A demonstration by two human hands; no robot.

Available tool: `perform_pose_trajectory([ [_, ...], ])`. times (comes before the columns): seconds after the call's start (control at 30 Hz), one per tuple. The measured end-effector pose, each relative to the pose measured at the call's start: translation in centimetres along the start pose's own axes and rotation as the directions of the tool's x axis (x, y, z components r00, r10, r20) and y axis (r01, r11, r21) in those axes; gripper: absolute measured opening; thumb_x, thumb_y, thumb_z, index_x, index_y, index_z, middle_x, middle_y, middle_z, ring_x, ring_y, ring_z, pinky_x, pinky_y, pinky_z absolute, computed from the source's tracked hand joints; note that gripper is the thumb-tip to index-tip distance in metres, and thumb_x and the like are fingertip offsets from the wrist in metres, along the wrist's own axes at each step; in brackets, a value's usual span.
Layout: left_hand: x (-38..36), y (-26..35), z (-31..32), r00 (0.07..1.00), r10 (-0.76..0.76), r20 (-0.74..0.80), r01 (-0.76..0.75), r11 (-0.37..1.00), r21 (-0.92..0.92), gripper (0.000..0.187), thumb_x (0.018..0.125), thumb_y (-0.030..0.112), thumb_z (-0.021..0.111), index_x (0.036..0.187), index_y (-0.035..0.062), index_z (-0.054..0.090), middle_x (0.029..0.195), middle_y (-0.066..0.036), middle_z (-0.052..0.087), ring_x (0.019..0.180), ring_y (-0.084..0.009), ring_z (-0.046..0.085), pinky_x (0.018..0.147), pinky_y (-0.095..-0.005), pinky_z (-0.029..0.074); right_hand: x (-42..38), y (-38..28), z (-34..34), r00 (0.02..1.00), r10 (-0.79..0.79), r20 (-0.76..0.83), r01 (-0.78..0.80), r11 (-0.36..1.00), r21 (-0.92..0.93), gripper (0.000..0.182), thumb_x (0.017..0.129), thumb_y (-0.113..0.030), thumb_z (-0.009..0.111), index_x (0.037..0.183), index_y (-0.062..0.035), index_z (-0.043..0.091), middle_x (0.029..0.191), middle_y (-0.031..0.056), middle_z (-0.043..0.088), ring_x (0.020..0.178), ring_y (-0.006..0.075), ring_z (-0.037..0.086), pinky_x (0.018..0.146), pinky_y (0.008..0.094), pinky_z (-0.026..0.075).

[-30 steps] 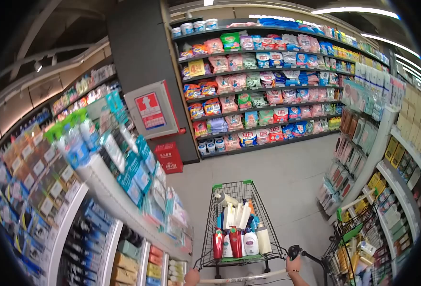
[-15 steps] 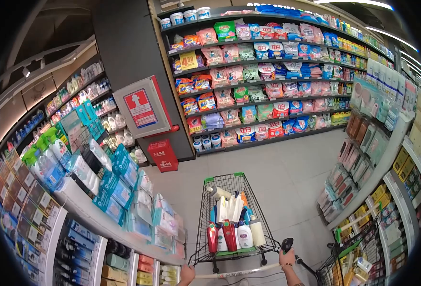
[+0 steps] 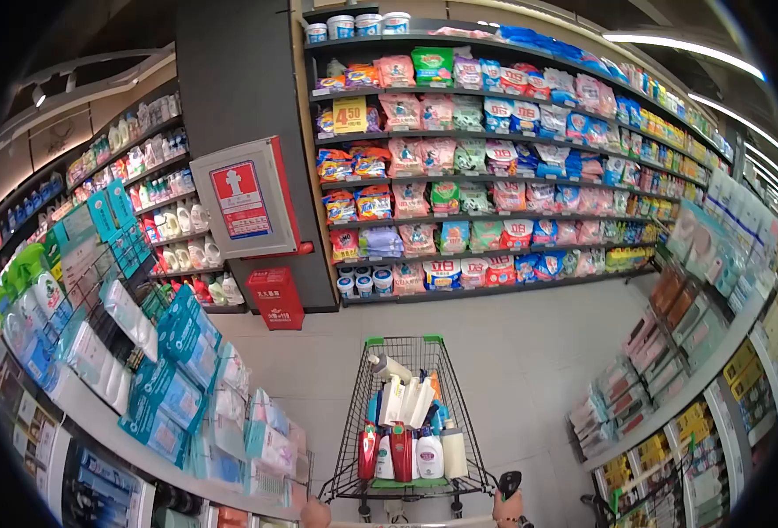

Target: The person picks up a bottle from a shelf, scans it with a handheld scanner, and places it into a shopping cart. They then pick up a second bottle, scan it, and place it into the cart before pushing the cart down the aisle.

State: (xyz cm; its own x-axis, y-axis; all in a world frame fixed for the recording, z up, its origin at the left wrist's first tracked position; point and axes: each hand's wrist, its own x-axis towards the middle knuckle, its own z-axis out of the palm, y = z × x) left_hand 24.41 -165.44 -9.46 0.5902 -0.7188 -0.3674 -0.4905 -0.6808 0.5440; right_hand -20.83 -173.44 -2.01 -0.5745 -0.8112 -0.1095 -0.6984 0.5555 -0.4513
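A supermarket, shown by its packed shelves, yellow price sign and shopping cart

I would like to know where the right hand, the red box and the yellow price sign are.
Right hand [image 3: 509, 508], head view: its middle.
Red box [image 3: 276, 302], head view: front face.
Yellow price sign [image 3: 349, 115], head view: printed front.

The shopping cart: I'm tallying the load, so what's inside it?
The shopping cart holds two red bottles, white bottles and a cream bottle nearest, white packs behind and a pale bottle tilted beyond. Anything beneath the packs is covered.
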Motion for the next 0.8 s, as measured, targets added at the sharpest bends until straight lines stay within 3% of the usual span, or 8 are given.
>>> perform_pose_trajectory([
  [0.07,3.4,-0.8,1.5,0.998,0.055,-0.017,-0.053,0.995,0.085,0.023,0.082,0.014,0.05,0.092,-0.0015,0.063,0.091,-0.024,0.063,0.086,-0.0387,0.061,0.071,-0.0475,0.049,1.8,0.8,2.1,0.994,-0.008,0.109,0.018,0.996,-0.092,0.053,0.087,-0.044,0.053,0.111,0.0029,0.056,0.095,0.0319,0.061,0.092,0.0444,0.059,0.079,0.0476,0.046],
  [0.17,5.8,1.8,0.1,0.994,0.106,-0.035,-0.099,0.982,0.159,0.022,0.082,0.019,0.054,0.088,-0.0017,0.061,0.08,-0.023,0.063,0.077,-0.038,0.063,0.066,-0.0461,0.05,5.4,4.1,8.1,0.998,-0.047,0.032,0.05,0.995,-0.084,0.049,0.087,-0.041,0.053,0.1,0.0063,0.06,0.091,0.032,0.061,0.088,0.0451,0.059,0.075,0.0486,0.045],
  [0.3,10.5,4.9,-0.5,0.994,0.074,-0.077,-0.064,0.991,0.121,0.021,0.075,0.019,0.058,0.078,-0.0021,0.057,0.066,-0.023,0.061,0.067,-0.0412,0.062,0.061,-0.0494,0.049,5.7,-3.6,5.3,0.974,0.025,0.226,-0.038,0.998,0.053,0.048,0.085,-0.04,0.054,0.094,0.0072,0.06,0.083,0.028,0.062,0.082,0.0414,0.061,0.069,0.0461,0.043],
  [0.33,11.8,5.4,-0.5,0.994,0.069,-0.078,-0.061,0.992,0.106,0.021,0.075,0.019,0.058,0.078,-0.0021,0.057,0.066,-0.023,0.061,0.067,-0.0412,0.062,0.061,-0.0494,0.049,6.0,-3.6,6.6,0.991,-0.124,0.057,0.115,0.985,0.131,0.048,0.085,-0.04,0.055,0.093,0.0075,0.06,0.081,0.0265,0.062,0.079,0.0402,0.061,0.068,0.0456,0.043],
  [0.43,15.0,7.2,-0.5,0.991,0.117,-0.065,-0.11,0.988,0.106,0.022,0.077,0.02,0.058,0.081,-0.0017,0.057,0.068,-0.022,0.062,0.068,-0.0401,0.062,0.062,-0.0493,0.05,8.0,-5.9,7.4,0.985,-0.121,0.119,0.11,0.99,0.093,0.048,0.086,-0.039,0.055,0.096,0.0076,0.059,0.084,0.0273,0.062,0.081,0.0405,0.061,0.069,0.0461,0.043],
  [0.47,16.3,7.6,-0.2,0.99,0.129,-0.064,-0.122,0.988,0.098,0.022,0.077,0.02,0.058,0.082,-0.0015,0.057,0.068,-0.022,0.062,0.068,-0.0396,0.063,0.063,-0.049,0.05,9.2,-4.4,9.8,0.964,-0.254,-0.079,0.264,0.952,0.158,0.047,0.086,-0.038,0.055,0.095,0.0077,0.059,0.086,0.0274,0.062,0.082,0.0418,0.06,0.069,0.047,0.042],
  [0.7,23.7,11.7,0.7,0.992,0.126,-0.019,-0.122,0.984,0.133,0.024,0.078,0.022,0.057,0.086,-0.0008,0.057,0.075,-0.021,0.064,0.073,-0.0379,0.064,0.067,-0.0482,0.05,14.2,-8.4,11.8,0.987,-0.056,0.149,0.06,0.998,-0.028,0.051,0.088,-0.042,0.05,0.087,0.0078,0.06,0.078,0.03,0.06,0.078,0.0441,0.06,0.065,0.0475,0.043],
  [0.8,26.0,14.8,-0.2,0.992,0.124,0.04,-0.129,0.978,0.162,0.024,0.079,0.021,0.056,0.09,-0.0009,0.057,0.077,-0.021,0.064,0.074,-0.037,0.064,0.067,-0.0478,0.05,14.6,-13.3,11.0,0.993,-0.11,0.043,0.109,0.993,0.039,0.051,0.087,-0.042,0.05,0.085,0.008,0.061,0.074,0.0296,0.06,0.075,0.0448,0.06,0.063,0.0491,0.043],
])
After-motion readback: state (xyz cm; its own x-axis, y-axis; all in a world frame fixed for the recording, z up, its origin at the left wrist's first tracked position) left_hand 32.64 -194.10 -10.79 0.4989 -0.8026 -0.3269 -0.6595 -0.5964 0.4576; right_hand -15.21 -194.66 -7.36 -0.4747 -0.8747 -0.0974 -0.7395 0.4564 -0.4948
